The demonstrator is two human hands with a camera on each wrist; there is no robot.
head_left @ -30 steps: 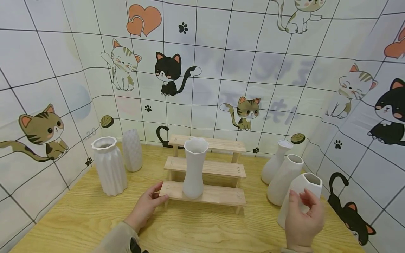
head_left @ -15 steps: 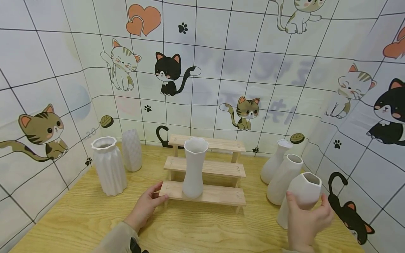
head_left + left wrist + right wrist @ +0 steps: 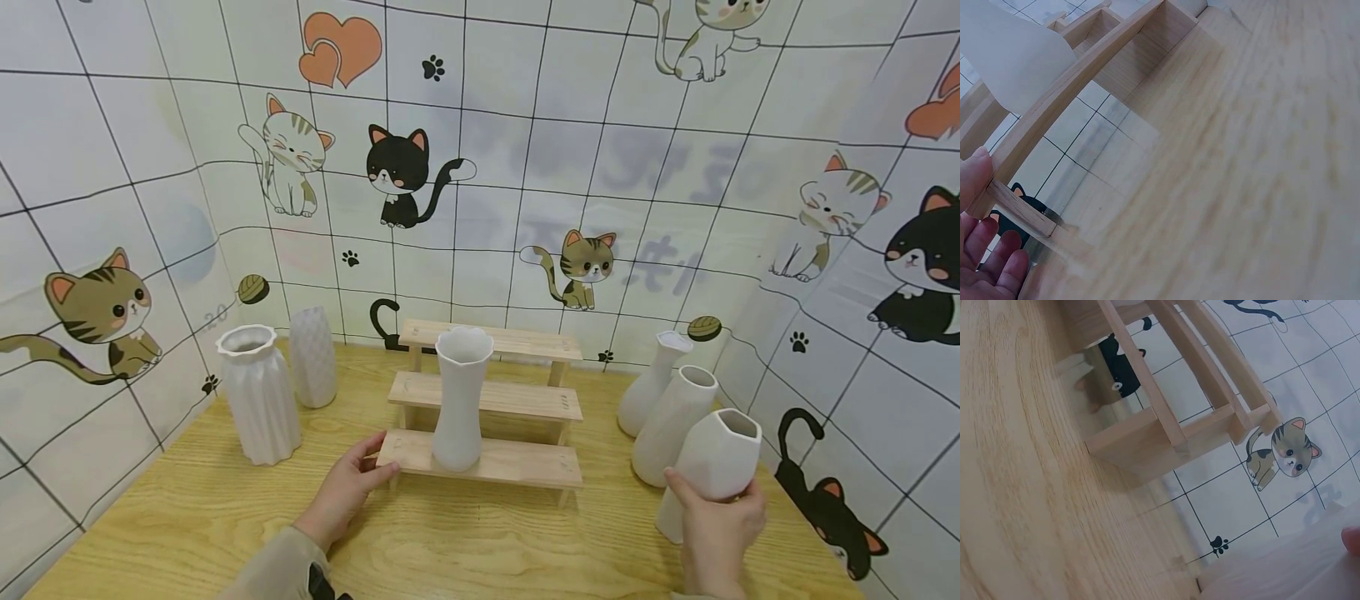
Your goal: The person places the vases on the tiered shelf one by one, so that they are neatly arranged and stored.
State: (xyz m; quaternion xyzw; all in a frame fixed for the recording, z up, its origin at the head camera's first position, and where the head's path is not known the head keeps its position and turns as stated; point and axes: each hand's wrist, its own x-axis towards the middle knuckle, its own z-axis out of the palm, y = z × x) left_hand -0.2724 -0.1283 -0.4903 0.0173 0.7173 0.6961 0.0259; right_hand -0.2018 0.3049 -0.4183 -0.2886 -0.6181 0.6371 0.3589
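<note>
Table fills the lower frame. Three-tier wooden stand at center. White vases, roughly by size: pleated at left; faceted with an angular mouth at lower right; waisted with scalloped rim upright on the lowest tier; smooth round-mouthed just behind the faceted one.

Right hand, lower right: thumb on the left side, fingers on the right, gripping the faceted vase's body. Base partly hidden; can't tell if it's off the table. Left hand, lower center-left, pinches the lowest tier's left end, thumb on top.

Step in hand, my read: securing the grip on the faceted vase, stand braced. Next move, likely a lift, calls for keeping it off the round-mouthed vase and the stand steady.
</note>
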